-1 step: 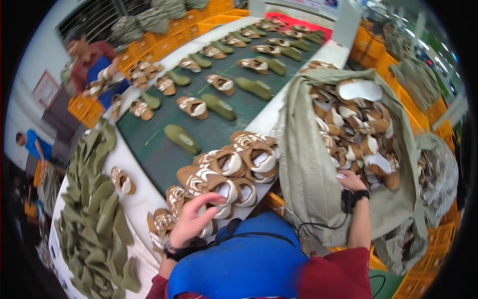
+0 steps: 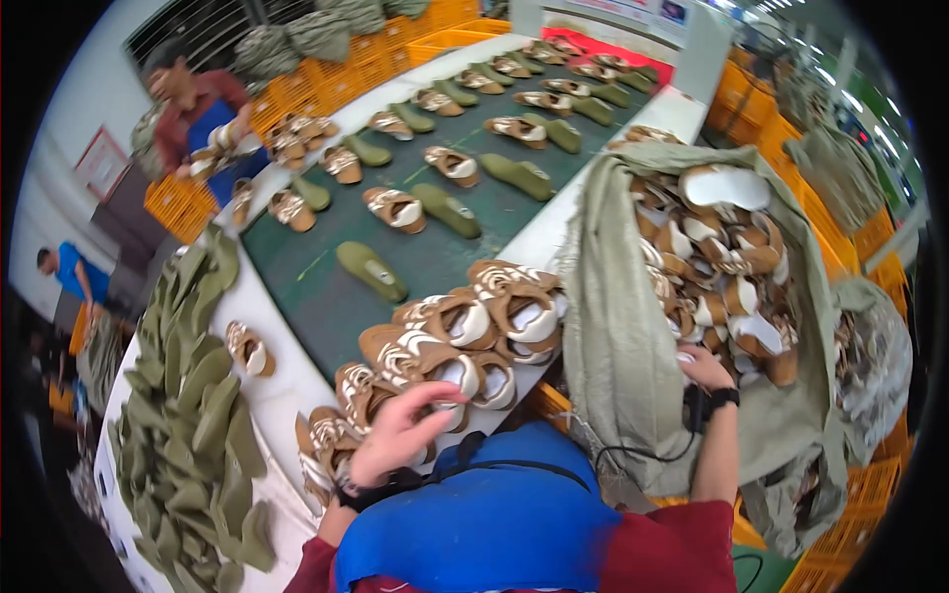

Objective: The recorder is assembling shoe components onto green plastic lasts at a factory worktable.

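My left hand (image 2: pixel 408 435) is open, thumb and fingers apart, over a stack of brown shoes with white trim (image 2: pixel 450 318) along the near end of the conveyor table. My right hand (image 2: pixel 706 368) is curled at the inner near side of a grey-green woven sack (image 2: pixel 623 326), beside a pile of similar loose shoes (image 2: pixel 739 259). A small white bit shows at its fingertips; the rest of its grip is hidden. Olive-green shoe lasts (image 2: pixel 372 272) lie on the green belt (image 2: pixel 306 296) next to shoes, in rows.
A heap of green shoe lasts (image 2: pixel 188 435) covers the left side table, with one brown shoe (image 2: pixel 249 349) beside it. A co-worker (image 2: pixel 203 119) holds shoes at the far left. Orange crates (image 2: pixel 860 494) and a plastic-wrapped bundle (image 2: pixel 870 341) stand right of the sack.
The whole view has shifted slightly, so the belt and shoes sit a little farther right. Both hands keep nearly the same pose and place.
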Tool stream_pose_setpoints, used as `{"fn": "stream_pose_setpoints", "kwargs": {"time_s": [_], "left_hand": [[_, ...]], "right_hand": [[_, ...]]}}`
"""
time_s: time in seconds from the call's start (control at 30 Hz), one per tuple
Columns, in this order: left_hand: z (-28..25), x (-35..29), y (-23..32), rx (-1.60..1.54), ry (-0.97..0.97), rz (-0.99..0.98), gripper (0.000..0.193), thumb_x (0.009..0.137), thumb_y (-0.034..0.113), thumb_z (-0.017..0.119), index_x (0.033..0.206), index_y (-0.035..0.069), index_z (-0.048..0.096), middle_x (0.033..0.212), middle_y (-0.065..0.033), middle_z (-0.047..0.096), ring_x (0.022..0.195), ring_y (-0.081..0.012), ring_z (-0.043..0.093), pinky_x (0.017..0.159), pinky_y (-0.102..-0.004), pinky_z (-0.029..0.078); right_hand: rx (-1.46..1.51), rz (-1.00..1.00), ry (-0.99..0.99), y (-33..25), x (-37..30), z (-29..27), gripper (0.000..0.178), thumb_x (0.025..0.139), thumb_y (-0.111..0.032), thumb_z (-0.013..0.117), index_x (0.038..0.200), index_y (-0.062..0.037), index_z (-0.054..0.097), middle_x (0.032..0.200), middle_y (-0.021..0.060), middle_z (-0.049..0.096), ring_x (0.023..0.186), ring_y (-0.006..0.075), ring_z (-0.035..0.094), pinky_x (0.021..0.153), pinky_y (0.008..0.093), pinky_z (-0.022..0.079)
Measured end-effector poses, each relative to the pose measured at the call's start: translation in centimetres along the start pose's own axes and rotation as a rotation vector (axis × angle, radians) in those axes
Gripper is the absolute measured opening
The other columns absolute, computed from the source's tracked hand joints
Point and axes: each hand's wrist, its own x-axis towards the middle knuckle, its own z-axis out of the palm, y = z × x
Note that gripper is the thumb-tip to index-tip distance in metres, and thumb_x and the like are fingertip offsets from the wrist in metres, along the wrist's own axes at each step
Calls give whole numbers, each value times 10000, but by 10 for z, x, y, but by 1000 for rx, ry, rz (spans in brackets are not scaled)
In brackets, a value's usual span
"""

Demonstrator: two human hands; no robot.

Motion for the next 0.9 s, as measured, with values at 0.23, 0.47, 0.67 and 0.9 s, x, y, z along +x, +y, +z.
{"fn": "stream_pose_setpoints", "kwargs": {"time_s": [0.23, 0.47, 0.67, 0.9], "left_hand": [[4, 3, 1, 160, -101, 64, 322, 864, 100, 553, 1174, 20, 518, 1054, -52, 615, 951, -101, 563, 747, -223, 459], [3, 7, -17, -114, -107, 62, 455, 880, 139, 546, 1295, 46, 384, 1175, -105, 545, 1075, -151, 510, 890, -283, 419], [-17, 1, -4, -931, 49, 384, 764, 830, 535, 524, 1377, 72, 259, 1352, -127, 388, 1227, -256, 405, 1033, -400, 323], [-60, -52, -22, -1056, 407, 330, 613, 872, 460, 484, 1296, 27, 390, 1251, -127, 495, 1137, -234, 490, 987, -377, 382]], "right_hand": [[239, -76, 187, -104, -43, -37, 520, 703, -62, 663, 1193, -44, 491, 1105, 70, 553, 982, 159, 527, 864, 282, 416], [-51, -793, 840, -287, -62, -2, 551, 805, -143, 608, 1295, -13, 392, 1270, 147, 456, 1202, 249, 403, 1016, 366, 293], [-378, -1636, 141, -358, -75, 196, 540, 620, -176, 699, 1145, -159, 570, 1177, 134, 442, 1103, 335, 425, 909, 448, 384], [62, -1507, -439, -381, -77, 243, 413, 681, -120, 697, 1069, -56, 572, 1156, 159, 500, 1053, 325, 495, 902, 407, 405]]}}
